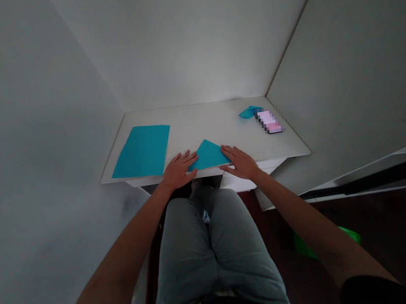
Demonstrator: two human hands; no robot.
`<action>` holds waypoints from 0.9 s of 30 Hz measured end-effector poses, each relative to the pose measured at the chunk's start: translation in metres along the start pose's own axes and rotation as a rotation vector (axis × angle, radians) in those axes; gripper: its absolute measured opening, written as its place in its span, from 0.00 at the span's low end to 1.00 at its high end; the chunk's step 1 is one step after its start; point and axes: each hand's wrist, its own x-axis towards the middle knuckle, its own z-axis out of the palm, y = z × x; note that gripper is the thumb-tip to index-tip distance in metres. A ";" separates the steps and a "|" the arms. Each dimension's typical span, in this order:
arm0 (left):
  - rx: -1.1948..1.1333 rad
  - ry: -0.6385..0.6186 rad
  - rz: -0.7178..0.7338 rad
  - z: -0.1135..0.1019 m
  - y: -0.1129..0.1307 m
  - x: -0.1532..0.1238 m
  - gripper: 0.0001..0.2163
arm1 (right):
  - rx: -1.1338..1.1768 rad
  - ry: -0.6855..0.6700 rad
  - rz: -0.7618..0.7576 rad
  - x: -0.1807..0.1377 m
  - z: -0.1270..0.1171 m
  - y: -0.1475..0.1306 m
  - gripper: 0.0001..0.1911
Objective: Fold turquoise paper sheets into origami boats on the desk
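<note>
A blue sheet of paper folded to a peaked shape (208, 155) lies at the front edge of the white table, its point facing away from me. My left hand (180, 169) rests on its left side, fingers stretched out and flat. On the right side lies my right hand (241, 161), also with fingers extended and the thumb apart. Both palms reach over the table's front edge. The lower corners of the folded paper are partly hidden under my fingers.
To the left on the white table (197, 117) lies a flat blue paper sheet (143, 151). At the back right, a small folded blue paper piece (249, 111) sits beside a phone (269, 122) with a blurred screen. Walls border the table. A green object (349, 234) is on the floor.
</note>
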 end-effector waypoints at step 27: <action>-0.120 0.234 -0.393 0.004 -0.033 0.044 0.06 | 0.197 0.214 0.280 0.052 -0.004 0.048 0.07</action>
